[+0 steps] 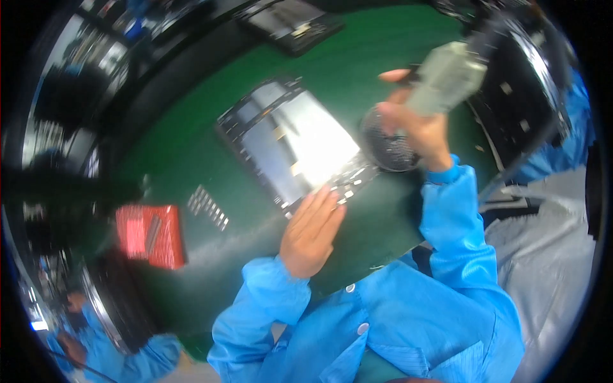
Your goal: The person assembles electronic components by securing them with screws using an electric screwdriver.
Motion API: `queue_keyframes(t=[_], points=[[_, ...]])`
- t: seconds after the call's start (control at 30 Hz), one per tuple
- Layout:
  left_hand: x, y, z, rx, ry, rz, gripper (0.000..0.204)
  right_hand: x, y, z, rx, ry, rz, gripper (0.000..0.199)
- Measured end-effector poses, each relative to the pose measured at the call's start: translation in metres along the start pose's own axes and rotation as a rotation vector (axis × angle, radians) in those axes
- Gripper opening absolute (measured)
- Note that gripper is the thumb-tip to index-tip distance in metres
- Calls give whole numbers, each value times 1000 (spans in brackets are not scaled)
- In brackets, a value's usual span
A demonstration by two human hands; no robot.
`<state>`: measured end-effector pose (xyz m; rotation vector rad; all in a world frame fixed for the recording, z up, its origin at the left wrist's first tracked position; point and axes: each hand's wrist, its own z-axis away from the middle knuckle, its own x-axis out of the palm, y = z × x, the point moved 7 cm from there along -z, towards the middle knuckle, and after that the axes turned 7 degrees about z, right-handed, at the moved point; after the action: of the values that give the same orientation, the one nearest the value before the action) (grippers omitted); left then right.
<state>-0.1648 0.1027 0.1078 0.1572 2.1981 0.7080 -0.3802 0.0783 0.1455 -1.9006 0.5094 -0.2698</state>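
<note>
Panel (pixel 290 143), a flat dark rectangle with a bright reflective face and small fittings along its rim, lies at the middle of the green counter (pixel 357 70), its long axis running from about 10 o'clock to 4 o'clock. Left hand (pixel 311 233) sits at the panel's 6 o'clock, fingers stretched out flat and together, their tips resting on the near edge strip; it grips nothing, only presses down. Right hand (pixel 418 131) is at the panel's 3 o'clock, closed around the handle of a grey tool (pixel 447 76), whose round dark mesh head (pixel 388 143) hangs just beside the panel's right-hand corner, at or nearly at its edge; whether it touches cannot be told. Of the two, the left hand is the one already in contact with the panel, while the right comes at it from the side with the tool tilted toward 1 o'clock.

Both forearms wear blue sleeves. Row of small pale strips (pixel 207 207) lies at 8 o'clock from the panel, and a red tray (pixel 150 235) farther out the same way. Second dark panel (pixel 290 24) rests at 12 o'clock, well apart, and a dark rack (pixel 520 96) stands beyond the right hand at 3 o'clock. Another person's blue sleeve (pixel 143 357) shows at the lower left edge.
</note>
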Motion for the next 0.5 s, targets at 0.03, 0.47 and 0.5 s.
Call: queue_keyframes(t=[0.03, 0.47, 0.5], points=[[1, 0, 0, 23, -17, 19, 32, 4, -7, 1, -28, 0, -27, 36], [5, -6, 8, 52, 136, 37, 31, 167, -20, 29, 113, -534, -180, 43], [5, -7, 9, 43, 147, 36, 31, 168, -17, 29, 121, -511, -186, 42]])
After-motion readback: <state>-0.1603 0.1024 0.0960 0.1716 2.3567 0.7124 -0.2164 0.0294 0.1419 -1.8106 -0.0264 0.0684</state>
